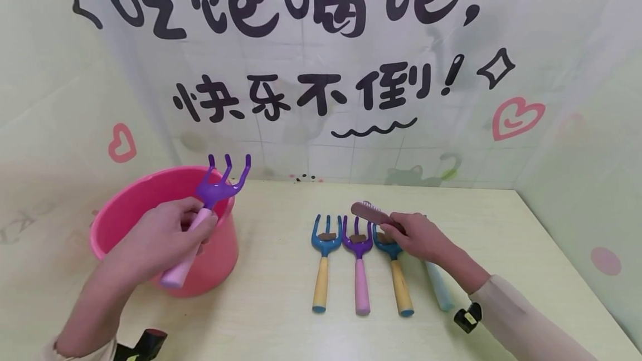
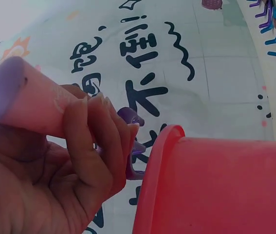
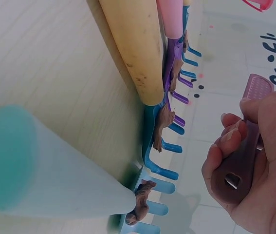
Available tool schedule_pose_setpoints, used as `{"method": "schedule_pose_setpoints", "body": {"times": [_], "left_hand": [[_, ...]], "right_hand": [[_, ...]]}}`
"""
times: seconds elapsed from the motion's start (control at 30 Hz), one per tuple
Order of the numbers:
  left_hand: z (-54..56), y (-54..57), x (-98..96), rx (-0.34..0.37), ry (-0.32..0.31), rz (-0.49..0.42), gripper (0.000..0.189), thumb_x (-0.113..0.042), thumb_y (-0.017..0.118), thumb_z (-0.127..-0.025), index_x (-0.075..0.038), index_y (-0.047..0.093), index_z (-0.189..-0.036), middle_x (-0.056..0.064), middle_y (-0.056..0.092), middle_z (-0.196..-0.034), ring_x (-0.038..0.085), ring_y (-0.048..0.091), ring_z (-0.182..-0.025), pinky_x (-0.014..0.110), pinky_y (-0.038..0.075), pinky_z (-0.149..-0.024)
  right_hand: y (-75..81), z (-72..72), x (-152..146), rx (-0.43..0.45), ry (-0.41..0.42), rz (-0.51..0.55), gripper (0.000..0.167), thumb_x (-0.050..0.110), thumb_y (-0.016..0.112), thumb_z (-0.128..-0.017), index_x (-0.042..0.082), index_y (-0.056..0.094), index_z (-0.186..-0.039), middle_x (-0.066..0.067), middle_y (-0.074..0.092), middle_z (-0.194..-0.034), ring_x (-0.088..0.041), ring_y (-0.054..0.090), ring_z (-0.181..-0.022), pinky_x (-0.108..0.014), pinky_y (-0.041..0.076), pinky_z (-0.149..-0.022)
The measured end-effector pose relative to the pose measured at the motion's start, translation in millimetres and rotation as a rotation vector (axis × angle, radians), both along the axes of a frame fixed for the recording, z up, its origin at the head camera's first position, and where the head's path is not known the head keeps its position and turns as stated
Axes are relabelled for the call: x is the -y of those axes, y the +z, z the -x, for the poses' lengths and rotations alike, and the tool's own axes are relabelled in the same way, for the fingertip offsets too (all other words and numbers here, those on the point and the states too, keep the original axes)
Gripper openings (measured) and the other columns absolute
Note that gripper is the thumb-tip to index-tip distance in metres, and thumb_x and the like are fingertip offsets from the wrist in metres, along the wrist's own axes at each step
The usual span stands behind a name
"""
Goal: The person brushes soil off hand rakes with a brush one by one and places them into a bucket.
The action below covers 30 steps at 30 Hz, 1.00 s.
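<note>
My left hand grips the pink handle of a small three-pronged hand rake with a purple head. Its prongs point up, and it overlaps the right side of a pink bucket in the head view. In my right hand is a mauve-brown brush with pale bristles, held by its handle above the tines of rakes on the table. The right wrist view shows fingers curled round the brush handle, which has a hole at its end. Beneath lies a blue-headed rake with a yellow handle.
More rakes lie side by side: a blue one with a yellow handle, a purple one with a pink handle, and a pale blue one at the right. Brown clumps sit on their heads. A printed curtain hangs behind the table.
</note>
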<state>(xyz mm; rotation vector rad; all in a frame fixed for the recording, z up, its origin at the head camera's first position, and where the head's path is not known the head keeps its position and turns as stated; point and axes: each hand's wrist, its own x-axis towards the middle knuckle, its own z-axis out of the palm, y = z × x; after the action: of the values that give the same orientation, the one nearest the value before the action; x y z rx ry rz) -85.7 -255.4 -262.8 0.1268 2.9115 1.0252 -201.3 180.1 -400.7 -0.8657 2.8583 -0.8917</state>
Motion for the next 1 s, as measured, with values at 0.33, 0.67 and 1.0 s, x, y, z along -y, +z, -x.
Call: {"method": "schedule_pose_setpoints", "body": {"times": [0.33,0.67,1.0], "left_hand": [[-5.1,7.3,34.6,0.028,0.031,0.099,0.032,-0.033,0.059,-0.102,-0.002,0.065,-0.108,0.003,0.06,-0.074,0.02,0.06,-0.058,0.033,0.05,-0.057],[-3.7,1.5,63.3,0.036,0.006,0.135,0.035,-0.028,0.067,-0.098,0.004,0.067,-0.113,0.002,0.062,-0.079,0.019,0.06,-0.058,0.03,0.05,-0.056],[2.0,4.6,75.4,0.131,-0.007,0.176,0.047,-0.033,0.069,-0.098,0.009,0.063,-0.119,0.002,0.064,-0.085,0.019,0.062,-0.068,0.034,0.052,-0.058]], "right_hand": [[-1.6,0.1,0,-0.012,0.003,-0.017,0.025,0.023,0.061,-0.104,0.015,0.056,-0.081,0.009,0.041,-0.06,-0.008,0.04,-0.052,-0.026,0.033,-0.05],[-3.3,1.6,-1,-0.015,0.015,-0.019,0.026,0.024,0.061,-0.104,0.016,0.055,-0.08,0.009,0.042,-0.06,-0.007,0.039,-0.052,-0.025,0.032,-0.05],[-7.1,2.6,-1,0.014,0.017,-0.016,0.023,0.024,0.061,-0.104,0.012,0.058,-0.084,0.008,0.042,-0.061,-0.008,0.04,-0.054,-0.025,0.032,-0.051]]}}
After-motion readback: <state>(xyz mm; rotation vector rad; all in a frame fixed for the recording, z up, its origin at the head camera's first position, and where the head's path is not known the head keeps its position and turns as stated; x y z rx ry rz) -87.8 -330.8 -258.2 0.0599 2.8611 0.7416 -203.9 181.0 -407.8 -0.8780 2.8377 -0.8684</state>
